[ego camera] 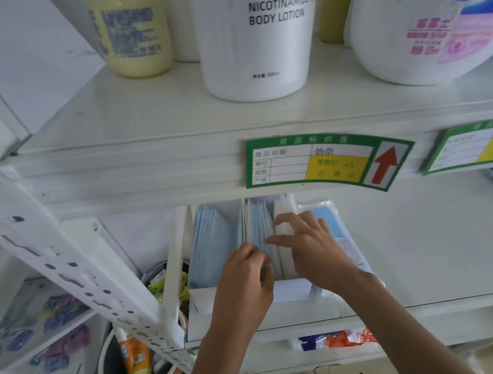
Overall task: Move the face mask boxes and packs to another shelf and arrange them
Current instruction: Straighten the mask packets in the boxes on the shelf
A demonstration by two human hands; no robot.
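Note:
On the lower white shelf (418,259) stand two open white boxes of blue face masks, one at the left (212,247) and one beside it (259,225). A clear pack of blue masks (330,220) lies flat to their right. My left hand (247,277) has its fingers curled over the near edge of the second box's masks. My right hand (312,250) reaches over the same box, its fingers and thumb pinching a white edge inside it. Both forearms come in from the bottom.
The upper shelf (137,113) carries a body lotion bottle (257,33), a yellow bottle (129,30) and a detergent jug (435,11). Price tags (326,161) hang on its front edge. A perforated upright (72,270) crosses the left; a bucket of tubes (136,362) stands below.

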